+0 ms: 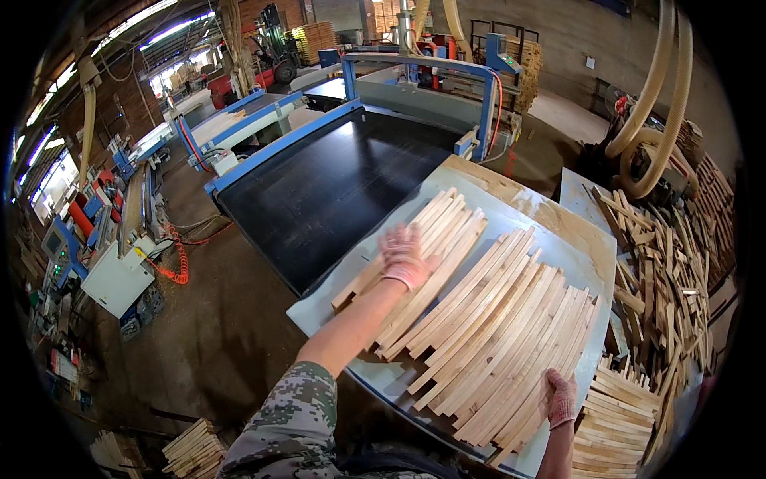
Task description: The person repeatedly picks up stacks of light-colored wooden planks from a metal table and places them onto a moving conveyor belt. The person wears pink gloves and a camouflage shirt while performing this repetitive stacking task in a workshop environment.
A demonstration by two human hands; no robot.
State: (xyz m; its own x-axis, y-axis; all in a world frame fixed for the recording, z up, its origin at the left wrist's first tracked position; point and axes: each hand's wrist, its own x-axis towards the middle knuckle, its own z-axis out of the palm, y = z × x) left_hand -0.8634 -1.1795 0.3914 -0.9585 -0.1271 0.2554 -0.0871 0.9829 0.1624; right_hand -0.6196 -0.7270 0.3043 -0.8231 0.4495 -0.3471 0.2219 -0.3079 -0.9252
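Most wooden slats already lay fanned across the grey table — her left hand pressed flat, fingers spread; right hand gripped the outermost ends — the heap beside remained unsorted.

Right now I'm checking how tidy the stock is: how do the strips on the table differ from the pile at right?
The wood strips on the table lie flat in neat side-by-side rows; the scrap pile is a crisscross jumble. The table strips look long and even; the pile's pieces look mixed. Both are pale wood.
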